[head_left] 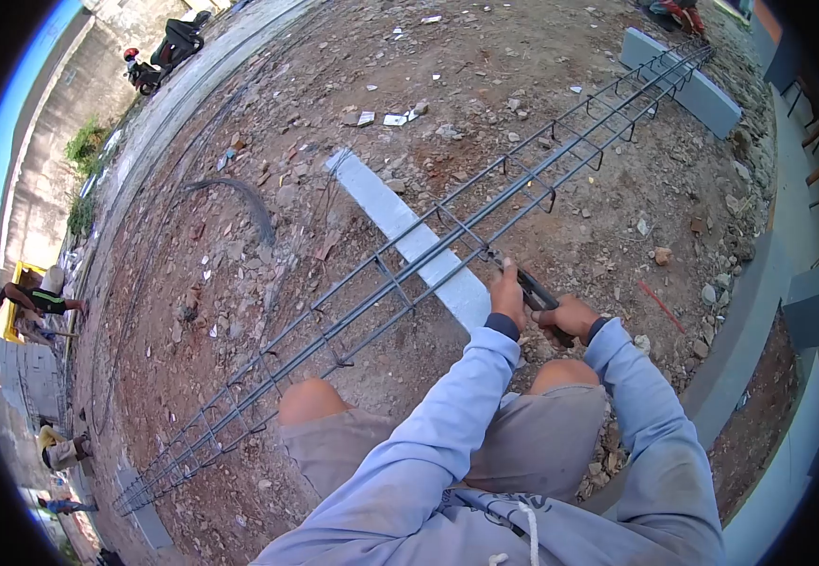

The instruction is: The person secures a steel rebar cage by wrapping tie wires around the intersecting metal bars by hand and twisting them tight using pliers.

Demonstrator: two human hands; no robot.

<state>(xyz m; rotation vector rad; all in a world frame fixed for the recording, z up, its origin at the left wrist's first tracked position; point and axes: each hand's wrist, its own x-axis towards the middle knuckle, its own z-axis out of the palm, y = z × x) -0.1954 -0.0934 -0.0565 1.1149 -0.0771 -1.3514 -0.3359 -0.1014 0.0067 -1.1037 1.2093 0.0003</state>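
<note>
A long cage of steel bars (394, 280) with square stirrups runs diagonally across the view, resting across a pale concrete block (386, 212). My left hand (507, 294) is closed near the jaws of dark-handled pliers (534, 286), close to the cage's lower bar. Farther back on the pliers, my right hand (571, 319) is wrapped round the handle end. The tool's tip points at a stirrup joint; whether it touches the wire there is too small to tell.
Another grey block (683, 85) supports the cage at upper right, one (150, 524) at lower left. Loose wire (244, 198) lies on rubble ground. Several people are at the left edge; a motorcycle (172, 52) stands upper left. A low concrete ledge (735, 354) runs along the right.
</note>
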